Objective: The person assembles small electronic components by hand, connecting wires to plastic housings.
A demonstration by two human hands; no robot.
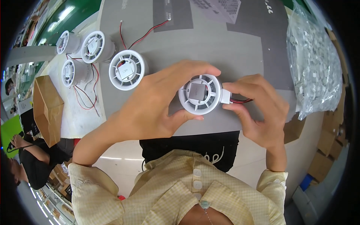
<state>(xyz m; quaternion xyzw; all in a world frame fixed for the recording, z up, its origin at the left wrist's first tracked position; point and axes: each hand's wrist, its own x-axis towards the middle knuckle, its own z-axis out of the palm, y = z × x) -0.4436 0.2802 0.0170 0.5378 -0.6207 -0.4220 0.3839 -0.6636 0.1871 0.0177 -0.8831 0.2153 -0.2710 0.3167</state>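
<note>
A white round fan housing (200, 108) with radial spokes and a square metal plate at its centre is held above the grey mat. My left hand (157, 95) curves around its left side, thumb below and forefinger above. At its right side, my right hand (258, 103) pinches a small white connector block (225, 96) between thumb and forefinger. Red and black wires (242, 100) run from that block toward my right palm. Left of my left hand stands another such fan housing (127, 84), with thin red and black leads stretching away behind it.
Several more white fan housings (93, 47) stand at the left with wires trailing over a pale sheet. A clear plastic bag of small white parts (315, 67) lies at the right edge of the grey mat (225, 45). A brown cardboard box (48, 105) is at far left, near another person (41, 161).
</note>
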